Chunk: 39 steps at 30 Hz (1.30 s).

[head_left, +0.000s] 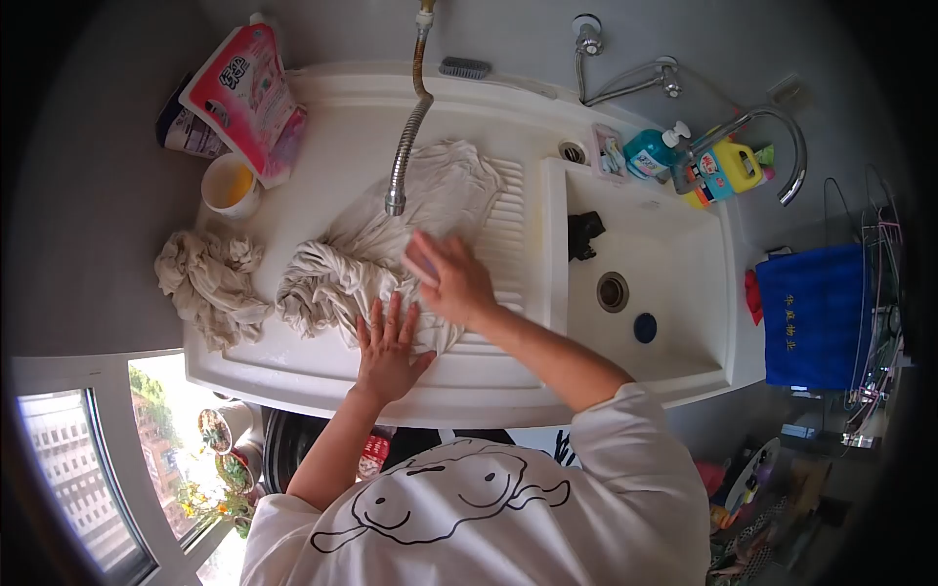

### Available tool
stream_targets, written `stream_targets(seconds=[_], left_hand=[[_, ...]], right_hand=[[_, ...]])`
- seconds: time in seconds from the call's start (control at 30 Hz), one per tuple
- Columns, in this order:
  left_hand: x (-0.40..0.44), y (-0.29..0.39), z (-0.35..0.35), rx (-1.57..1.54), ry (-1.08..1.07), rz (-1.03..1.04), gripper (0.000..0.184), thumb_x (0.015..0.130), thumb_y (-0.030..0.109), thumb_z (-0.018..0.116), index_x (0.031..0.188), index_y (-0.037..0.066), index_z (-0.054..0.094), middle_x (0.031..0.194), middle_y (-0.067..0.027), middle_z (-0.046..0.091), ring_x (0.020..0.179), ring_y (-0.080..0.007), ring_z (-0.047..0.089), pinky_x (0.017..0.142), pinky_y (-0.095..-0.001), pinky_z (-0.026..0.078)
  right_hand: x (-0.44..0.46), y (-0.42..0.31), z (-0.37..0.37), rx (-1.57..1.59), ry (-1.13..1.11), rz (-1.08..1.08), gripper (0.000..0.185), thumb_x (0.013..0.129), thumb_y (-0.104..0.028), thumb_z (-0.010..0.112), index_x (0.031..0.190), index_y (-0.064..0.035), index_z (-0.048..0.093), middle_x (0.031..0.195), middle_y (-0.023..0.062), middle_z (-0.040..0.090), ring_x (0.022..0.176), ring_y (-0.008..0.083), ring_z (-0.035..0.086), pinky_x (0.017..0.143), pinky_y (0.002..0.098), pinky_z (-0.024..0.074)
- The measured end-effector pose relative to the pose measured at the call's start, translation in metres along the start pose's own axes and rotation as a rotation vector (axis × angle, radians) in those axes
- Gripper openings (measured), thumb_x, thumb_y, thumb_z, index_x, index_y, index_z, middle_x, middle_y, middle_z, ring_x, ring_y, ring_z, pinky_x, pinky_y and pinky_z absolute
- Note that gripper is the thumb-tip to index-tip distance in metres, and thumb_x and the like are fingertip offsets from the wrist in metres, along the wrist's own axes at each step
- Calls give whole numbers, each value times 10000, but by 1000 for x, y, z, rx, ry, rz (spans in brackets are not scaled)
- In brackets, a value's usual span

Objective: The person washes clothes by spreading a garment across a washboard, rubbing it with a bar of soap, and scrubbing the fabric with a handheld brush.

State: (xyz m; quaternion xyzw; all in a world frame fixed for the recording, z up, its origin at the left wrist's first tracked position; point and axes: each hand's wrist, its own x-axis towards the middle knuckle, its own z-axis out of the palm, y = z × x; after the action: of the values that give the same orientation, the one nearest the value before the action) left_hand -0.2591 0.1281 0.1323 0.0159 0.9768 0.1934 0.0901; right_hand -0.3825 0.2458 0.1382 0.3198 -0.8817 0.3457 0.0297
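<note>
A wet, off-white cloth (430, 190) lies spread over the ribbed washboard (508, 234) of the white laundry sink, its left part bunched in folds. My left hand (388, 356) presses flat on the cloth's near edge, fingers spread. Above the middle of the cloth, my right hand (459, 285) grips a pinkish block that looks like a bar of soap (420, 262); the hand is slightly blurred. A second crumpled cloth (210, 283) sits to the left. Over the cloth hangs a flexible metal spout (401, 156).
At the back left stand a pink detergent pouch (249, 93) and a white tub (231, 186). A brush (464, 67) rests on the back ledge. The basin (674, 254) on the right holds a black item (584, 234). Bottles (653, 151) and a curved faucet (796, 156) stand behind it.
</note>
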Motion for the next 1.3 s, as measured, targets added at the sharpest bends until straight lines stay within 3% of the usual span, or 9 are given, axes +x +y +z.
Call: stream_targets(seconds=[0.1,0.27,0.4,0.5,0.63,0.83,0.93,1.1,1.3], left_hand=[[1,0,3,45,-61,-36,726,756,420,530,1328,109,209,1388,-157,93,1266,-392,51,990,-539,43],[1,-1,3,-13,-8,-16,736,753,419,535,1332,113,200,1391,-150,83,1270,-384,39,991,-537,39],[-1,-1,4,0,-17,-6,739,750,419,541,1333,118,199,1392,-149,80,1270,-385,37,989,-541,40],[3,0,3,46,-117,-53,745,747,417,545,1333,117,197,1393,-150,77,1269,-388,37,986,-546,43],[1,-2,5,13,-32,-23,749,749,399,550,1338,122,178,1395,-150,67,1267,-392,44,982,-551,60],[3,-4,9,68,-20,-27,738,730,428,546,1320,116,230,1387,-144,114,1270,-376,64,990,-544,56],[5,-1,6,61,-66,-57,741,733,434,538,1322,110,225,1388,-146,106,1272,-374,52,992,-541,45],[1,1,7,10,42,-24,734,722,373,564,1320,104,236,1385,-150,122,1265,-378,87,987,-547,54],[31,46,18,0,329,81,449,685,280,616,1029,25,483,992,-98,481,959,-268,435,877,-404,311]], right_hand=[[-9,7,7,-106,-118,-90,728,593,-99,634,1254,-219,354,979,137,458,903,330,482,744,411,435],[104,108,-26,-360,230,270,584,659,-139,582,1208,-181,385,909,126,489,864,303,503,650,423,454],[18,5,-9,-77,-75,215,709,634,-160,613,1275,-236,319,1028,151,445,1009,326,450,782,413,431],[-12,-1,8,-229,-40,-189,727,604,-160,631,1263,-220,331,1003,153,428,945,331,471,751,405,437],[103,118,-22,-394,185,288,626,648,-190,606,1227,-184,368,987,138,458,916,297,459,688,434,421],[-8,-12,8,69,-41,-20,690,620,-139,633,1246,-203,350,982,177,446,939,353,458,755,442,420],[10,46,14,-28,27,-143,695,621,-143,634,1249,-219,344,994,186,439,927,353,464,744,446,422],[107,135,-50,-311,136,620,565,665,-253,592,1172,-85,410,1041,168,491,956,336,491,759,408,429],[85,137,-36,128,-26,473,553,643,-317,575,1093,-30,431,1008,169,544,946,327,518,800,371,412]])
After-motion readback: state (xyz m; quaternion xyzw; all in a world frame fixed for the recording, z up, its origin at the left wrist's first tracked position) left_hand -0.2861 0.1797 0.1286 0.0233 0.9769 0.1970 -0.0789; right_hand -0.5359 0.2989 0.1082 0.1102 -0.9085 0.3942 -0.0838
